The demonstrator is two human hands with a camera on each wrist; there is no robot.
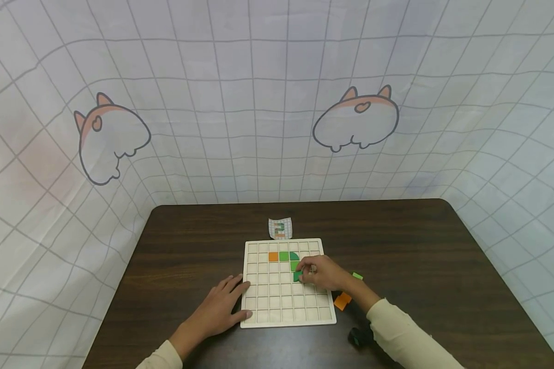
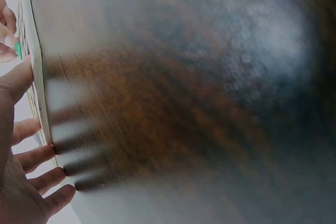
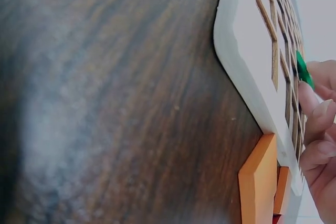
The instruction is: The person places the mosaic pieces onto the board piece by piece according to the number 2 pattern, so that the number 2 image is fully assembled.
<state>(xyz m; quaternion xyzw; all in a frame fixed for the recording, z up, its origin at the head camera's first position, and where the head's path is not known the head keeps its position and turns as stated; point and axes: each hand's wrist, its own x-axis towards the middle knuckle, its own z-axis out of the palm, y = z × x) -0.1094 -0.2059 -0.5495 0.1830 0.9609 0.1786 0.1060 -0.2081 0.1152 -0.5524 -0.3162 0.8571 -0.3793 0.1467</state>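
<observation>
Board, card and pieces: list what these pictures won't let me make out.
Head view: card, print too small to read exactly.
Head view: board, some cells hidden by the right hand.
Head view: dark green piece, partly covered by that hand.
Right wrist view: nearest orange piece, cut off by the bottom edge.
Right wrist view: red object, cut off there too.

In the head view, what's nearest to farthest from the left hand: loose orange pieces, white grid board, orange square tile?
1. White grid board, touching left hand
2. Orange square tile, on its far half
3. Loose orange pieces, right of board
</observation>
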